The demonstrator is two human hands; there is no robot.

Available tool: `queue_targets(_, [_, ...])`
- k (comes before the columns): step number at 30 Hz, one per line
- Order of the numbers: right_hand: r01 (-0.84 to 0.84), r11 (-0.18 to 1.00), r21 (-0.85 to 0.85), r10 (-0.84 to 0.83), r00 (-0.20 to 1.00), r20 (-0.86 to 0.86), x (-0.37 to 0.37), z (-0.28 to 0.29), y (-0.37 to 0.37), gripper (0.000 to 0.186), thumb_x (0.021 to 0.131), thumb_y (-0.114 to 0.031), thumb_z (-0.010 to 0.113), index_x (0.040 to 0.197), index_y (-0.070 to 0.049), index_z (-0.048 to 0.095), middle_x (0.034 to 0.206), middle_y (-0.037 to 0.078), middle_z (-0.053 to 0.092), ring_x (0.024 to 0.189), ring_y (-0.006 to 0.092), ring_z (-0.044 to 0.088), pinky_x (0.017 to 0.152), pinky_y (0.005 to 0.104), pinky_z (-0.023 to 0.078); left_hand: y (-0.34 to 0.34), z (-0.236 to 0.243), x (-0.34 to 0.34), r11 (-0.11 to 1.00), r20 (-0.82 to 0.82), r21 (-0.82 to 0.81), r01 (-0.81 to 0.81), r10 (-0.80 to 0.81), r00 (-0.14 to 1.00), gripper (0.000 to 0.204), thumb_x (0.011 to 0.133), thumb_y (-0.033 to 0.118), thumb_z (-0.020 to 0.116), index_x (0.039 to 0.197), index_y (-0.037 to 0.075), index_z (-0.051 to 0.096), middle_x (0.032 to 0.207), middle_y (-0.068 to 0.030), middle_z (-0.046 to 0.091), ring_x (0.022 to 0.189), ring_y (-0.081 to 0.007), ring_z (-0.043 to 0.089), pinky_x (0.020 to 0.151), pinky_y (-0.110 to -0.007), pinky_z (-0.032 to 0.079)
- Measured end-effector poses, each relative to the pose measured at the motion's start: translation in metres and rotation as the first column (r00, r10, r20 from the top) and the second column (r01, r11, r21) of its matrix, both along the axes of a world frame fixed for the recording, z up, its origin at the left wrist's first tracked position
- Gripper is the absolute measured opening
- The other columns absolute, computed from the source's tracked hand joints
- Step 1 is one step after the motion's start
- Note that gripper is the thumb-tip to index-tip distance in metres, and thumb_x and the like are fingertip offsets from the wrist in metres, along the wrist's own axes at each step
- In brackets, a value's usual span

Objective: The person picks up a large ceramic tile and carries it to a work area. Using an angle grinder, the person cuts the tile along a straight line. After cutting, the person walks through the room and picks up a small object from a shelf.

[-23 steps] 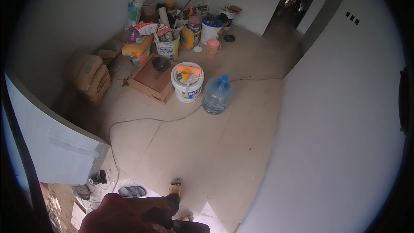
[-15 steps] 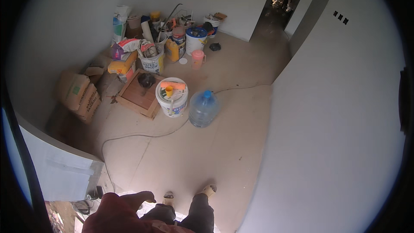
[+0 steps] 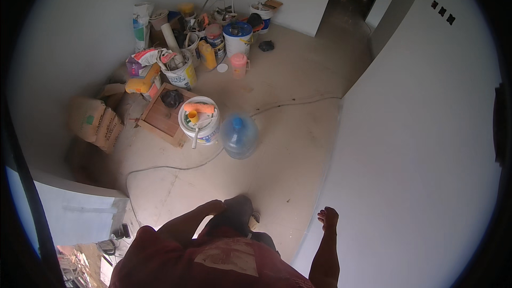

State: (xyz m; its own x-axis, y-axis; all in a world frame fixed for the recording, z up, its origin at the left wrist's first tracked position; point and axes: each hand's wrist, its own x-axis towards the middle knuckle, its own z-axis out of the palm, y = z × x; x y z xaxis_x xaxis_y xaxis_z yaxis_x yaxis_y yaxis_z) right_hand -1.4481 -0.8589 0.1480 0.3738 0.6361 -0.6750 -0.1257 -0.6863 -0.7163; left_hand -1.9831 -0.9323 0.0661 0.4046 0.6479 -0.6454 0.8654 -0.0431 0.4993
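Note:
My left hand [image 3: 216, 206] hangs in front of my body beside my raised thigh; its fingers are too dark to make out. Out to the right, close to the pale wall, my right hand [image 3: 328, 217] has its fingers curled in, and I see nothing in it. Neither hand touches the things on the floor ahead. Nearest of these is a clear blue water jug [image 3: 240, 137] with a blue cap. To its left stands a white paint bucket [image 3: 207, 134], bearing an orange paint roller [image 3: 199, 108] and a small yellow cup [image 3: 193, 117].
A wooden panel [image 3: 154, 121] with a black bag on it lies left of the bucket. Brown paper sacks [image 3: 95, 124] slump by the left wall. Several buckets, bags and a pink jug [image 3: 239, 65] crowd the back. A cable [image 3: 165, 168] crosses the floor. A doorway [image 3: 352, 8] opens far right.
My right hand has come into view at the right. My left hand has moved forward and right. One leg is raised forward, and the floor things sit slightly further left in view.

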Motion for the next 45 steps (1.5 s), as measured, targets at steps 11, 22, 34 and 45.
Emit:
queue_targets(11, [-0.121, 0.956, -0.267, 0.107, 0.992, -0.069, -0.006, -0.030, 0.148, 0.018, 0.087, -0.017, 0.056, 0.099, -0.004, 0.062, 0.078, 0.009, 0.062, 0.063, 0.0221, 0.062, 0.054, 0.0332, 0.048, 0.168, 0.020, 0.026, 0.681, -0.317, -0.439, -0.586, 0.492, 0.811, 0.079, 0.088, 0.068, 0.043, 0.118, -0.003, 0.062, 0.116, -0.0269, 0.061, 0.105, -0.0396, 0.061, 0.086, -0.047, 0.050])
queue_targets(22, [-0.056, 0.764, -0.643, -0.055, 0.987, -0.152, -0.001, -0.050, 0.236, 0.021, 0.089, -0.021, 0.056, 0.103, -0.006, 0.058, 0.080, 0.012, 0.061, 0.067, 0.0282, 0.061, 0.065, 0.0462, 0.049, 0.466, -0.008, 0.036, 0.914, -0.056, 0.053, -0.401, 0.404, 0.913, 0.064, 0.090, 0.056, 0.049, 0.095, -0.004, 0.070, 0.098, -0.0286, 0.065, 0.096, -0.0429, 0.062, 0.086, -0.048, 0.047])
queue_targets(34, [-0.069, 0.934, -0.351, 0.029, 0.993, -0.117, 0.154, -0.049, 0.668, 0.023, 0.091, -0.023, 0.054, 0.108, -0.006, 0.053, 0.085, 0.012, 0.060, 0.072, 0.0282, 0.061, 0.071, 0.0502, 0.049, 0.701, 0.029, 0.127, 0.827, 0.058, 0.047, -0.560, 0.558, 0.828, 0.059, 0.086, 0.053, 0.053, 0.097, -0.003, 0.068, 0.100, -0.0243, 0.067, 0.096, -0.0391, 0.063, 0.090, -0.045, 0.046])
queue_targets(45, [-0.395, 0.916, -0.070, 0.391, 0.918, -0.057, 0.074, -0.008, 0.991, 0.042, 0.089, -0.028, 0.058, 0.121, -0.001, 0.051, 0.103, 0.016, 0.061, 0.084, 0.0278, 0.062, 0.078, 0.0468, 0.052, 0.748, -0.105, 0.085, 0.625, -0.170, -0.085, -0.776, 0.758, 0.630, 0.066, 0.086, 0.058, 0.054, 0.088, -0.006, 0.069, 0.085, -0.0255, 0.067, 0.080, -0.0365, 0.067, 0.072, -0.044, 0.052])
